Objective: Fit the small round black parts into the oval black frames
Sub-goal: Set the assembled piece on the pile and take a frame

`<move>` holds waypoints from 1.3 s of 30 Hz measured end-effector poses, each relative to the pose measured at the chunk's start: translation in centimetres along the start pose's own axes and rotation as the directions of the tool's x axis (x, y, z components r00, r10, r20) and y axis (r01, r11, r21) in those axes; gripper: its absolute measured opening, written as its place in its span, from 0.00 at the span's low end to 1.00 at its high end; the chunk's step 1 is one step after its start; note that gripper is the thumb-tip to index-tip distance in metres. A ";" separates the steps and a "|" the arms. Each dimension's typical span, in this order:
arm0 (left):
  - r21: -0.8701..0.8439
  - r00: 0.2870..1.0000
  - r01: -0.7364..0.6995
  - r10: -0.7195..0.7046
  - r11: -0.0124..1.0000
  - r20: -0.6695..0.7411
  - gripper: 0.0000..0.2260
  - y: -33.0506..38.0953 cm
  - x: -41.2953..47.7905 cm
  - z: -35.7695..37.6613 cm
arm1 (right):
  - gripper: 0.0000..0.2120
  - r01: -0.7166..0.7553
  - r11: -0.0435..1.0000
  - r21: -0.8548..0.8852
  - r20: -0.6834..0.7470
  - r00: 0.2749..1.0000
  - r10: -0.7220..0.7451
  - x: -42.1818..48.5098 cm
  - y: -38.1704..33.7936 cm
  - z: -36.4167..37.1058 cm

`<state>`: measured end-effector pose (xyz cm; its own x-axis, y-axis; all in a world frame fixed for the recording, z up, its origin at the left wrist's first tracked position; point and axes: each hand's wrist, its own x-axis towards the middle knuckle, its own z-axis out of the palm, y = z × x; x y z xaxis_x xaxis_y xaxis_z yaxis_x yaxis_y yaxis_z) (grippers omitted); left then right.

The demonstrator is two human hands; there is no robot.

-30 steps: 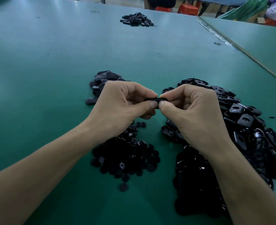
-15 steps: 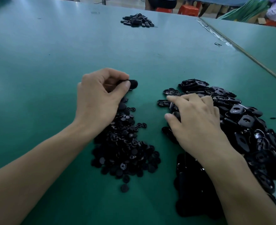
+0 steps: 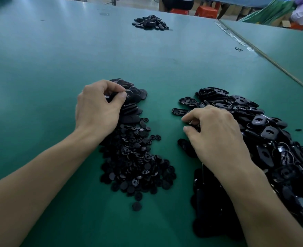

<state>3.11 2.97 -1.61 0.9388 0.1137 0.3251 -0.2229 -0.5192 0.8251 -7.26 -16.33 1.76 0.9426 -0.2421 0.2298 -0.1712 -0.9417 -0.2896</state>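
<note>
Head view: fingers (image 3: 111, 86) of the left hand (image 3: 97, 111) are curled, thumb tip pressed toward the index, pinching a dark oval piece (image 3: 109, 96) right at the top of the near-left heap (image 3: 132, 106). Right hand (image 3: 216, 139) has its fingers bent down, index and thumb tips a little apart, at the left edge of the frames (image 3: 264, 131). Something small sits between those tips, but I cannot tell if it is gripped. One single frame (image 3: 180, 111) lies just beyond the index tip. Round parts (image 3: 134, 157) are piled between the forearms, touching the near edge of the near-left heap. One stray round part (image 3: 136, 206) lies apart on the green worktop (image 3: 49, 68). A far heap (image 3: 150, 23) is well apart.

Step, as I read it: drop off the pinched piece, likely a fitted one, and pick a fresh frame.
- Let go on the heap's top or far side so it does not slide into the round parts.
- Right hand takes one frame only, from the loose edge, not the tangled middle.
- Turn the hole side up before bringing a round part over.
- Risk: the frames look interlocked, so two may lift together.
</note>
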 end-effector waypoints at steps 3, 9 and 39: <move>0.047 1.000 -0.009 0.009 0.999 -0.014 0.06 0.0 -0.1 0.0 | 0.09 -0.011 0.997 0.074 -0.036 0.999 0.014 -0.1 0.0 0.1; 0.046 0.998 -0.044 0.046 0.998 -0.036 0.06 0.8 -0.5 -0.3 | 0.08 0.044 0.990 0.131 -0.208 0.978 -0.016 0.1 0.0 0.2; -0.593 0.902 -0.108 0.329 0.798 0.278 0.07 3.8 -3.2 0.6 | 0.06 0.109 0.478 0.872 -0.111 0.993 -0.025 0.3 -1.4 -0.1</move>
<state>-0.58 0.14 0.22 0.8469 -0.3036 0.4365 -0.4354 0.0752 0.8971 -6.76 -15.10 2.29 0.9089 -0.2431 0.3388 0.2711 -0.2728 -0.9231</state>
